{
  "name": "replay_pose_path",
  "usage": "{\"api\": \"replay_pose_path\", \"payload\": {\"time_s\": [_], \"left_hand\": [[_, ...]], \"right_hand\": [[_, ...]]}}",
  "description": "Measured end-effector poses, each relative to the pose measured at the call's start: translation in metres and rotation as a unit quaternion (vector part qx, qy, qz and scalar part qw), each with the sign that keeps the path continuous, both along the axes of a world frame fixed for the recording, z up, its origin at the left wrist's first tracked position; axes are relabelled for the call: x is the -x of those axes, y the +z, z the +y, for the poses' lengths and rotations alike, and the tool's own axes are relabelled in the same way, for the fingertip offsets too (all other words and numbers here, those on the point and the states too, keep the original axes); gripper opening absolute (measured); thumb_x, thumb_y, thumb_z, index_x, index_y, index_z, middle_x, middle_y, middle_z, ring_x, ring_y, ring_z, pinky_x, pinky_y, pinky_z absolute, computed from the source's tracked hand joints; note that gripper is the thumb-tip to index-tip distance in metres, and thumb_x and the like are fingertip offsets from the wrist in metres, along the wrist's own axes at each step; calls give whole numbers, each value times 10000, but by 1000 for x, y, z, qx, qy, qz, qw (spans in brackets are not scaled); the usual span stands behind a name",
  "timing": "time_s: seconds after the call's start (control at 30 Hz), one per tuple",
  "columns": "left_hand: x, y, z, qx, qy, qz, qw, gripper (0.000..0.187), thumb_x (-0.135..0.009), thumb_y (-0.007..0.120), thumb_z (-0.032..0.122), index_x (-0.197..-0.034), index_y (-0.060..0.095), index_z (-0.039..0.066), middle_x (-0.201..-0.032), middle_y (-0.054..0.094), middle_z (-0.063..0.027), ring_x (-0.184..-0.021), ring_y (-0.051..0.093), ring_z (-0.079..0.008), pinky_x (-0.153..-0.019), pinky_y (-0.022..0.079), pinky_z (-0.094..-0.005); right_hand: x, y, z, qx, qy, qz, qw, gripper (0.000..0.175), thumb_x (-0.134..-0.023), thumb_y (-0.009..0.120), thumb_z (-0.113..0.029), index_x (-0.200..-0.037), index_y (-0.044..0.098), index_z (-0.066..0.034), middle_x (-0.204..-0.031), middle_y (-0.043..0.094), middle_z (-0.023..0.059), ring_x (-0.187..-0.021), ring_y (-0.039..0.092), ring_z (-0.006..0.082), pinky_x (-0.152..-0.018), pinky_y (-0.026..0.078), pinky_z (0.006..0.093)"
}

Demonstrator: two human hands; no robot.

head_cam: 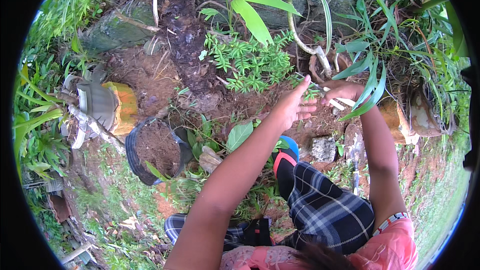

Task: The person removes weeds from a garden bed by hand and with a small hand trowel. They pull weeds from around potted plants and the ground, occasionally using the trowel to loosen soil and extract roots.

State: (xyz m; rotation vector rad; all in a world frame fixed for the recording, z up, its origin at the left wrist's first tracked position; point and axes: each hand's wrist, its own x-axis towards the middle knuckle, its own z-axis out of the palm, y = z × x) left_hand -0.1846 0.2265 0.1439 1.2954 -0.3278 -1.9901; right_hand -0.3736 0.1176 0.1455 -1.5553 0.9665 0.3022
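Note:
My right hand [343,92] grips a pair of scissors with white handles [335,103]. Their blades point up and left towards a patch of low, small-leaved green plants [258,63]. Just left of the scissors, my left hand [296,107] is held with its fingers apart and appears to hold nothing. A few green leaves show between the two hands, and I cannot tell whether either hand touches them. Long narrow leaves [365,97] hang across my right wrist and hide part of it.
A hand trowel [354,157] lies beside a rough stone [323,149] near my right forearm. To the left stands a black plastic pot [135,157] of soil. Behind it, a grey pot [96,105] adjoins a yellow block [125,107]. A bent woody stem [318,54] rises beyond my hands.

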Motion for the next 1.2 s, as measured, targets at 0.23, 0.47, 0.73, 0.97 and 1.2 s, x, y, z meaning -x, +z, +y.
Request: {"api": "replay_pose_path", "payload": {"time_s": [0.23,0.47,0.73,0.97,1.2], "left_hand": [[-5,-27,22,99,-55,-246,963,374,-955,389,370,-907,557,39,-675,542,-37,-520,586,-141,-518,476,-267],[-29,-17,53,200,-210,-461,838,341,-933,421,312,-835,570,21,-771,581,-94,-704,612,-234,-606,449,-374],[-110,-54,100,224,-333,-735,547,277,-907,455,254,-1004,579,27,-1198,485,-142,-1134,466,-303,-909,384,-441],[-118,-103,218,138,-437,-559,691,297,-916,455,272,-919,553,-9,-941,588,-215,-938,588,-342,-766,482,-430],[-144,-98,249,-66,-575,-476,662,332,-877,517,309,-1026,604,26,-1025,625,-154,-1011,586,-321,-858,461,-431]], "right_hand": [[-41,-5,-6,41,125,44,990,325,-745,621,-337,-796,598,-17,-669,585,54,-614,568,136,-568,456,268],[-40,-5,6,65,84,44,993,379,-772,623,-391,-818,612,-15,-663,581,47,-564,538,134,-510,436,276],[-65,-1,25,-81,68,9,994,380,-728,595,-263,-1007,618,-7,-741,602,58,-647,593,148,-597,494,272],[-106,-13,43,-37,200,61,977,441,-734,617,-380,-1005,619,-31,-868,636,102,-787,625,199,-710,498,326],[-126,-31,71,128,352,92,923,695,-693,595,-549,-1159,559,-34,-1154,555,222,-1062,534,359,-927,405,425]]}}
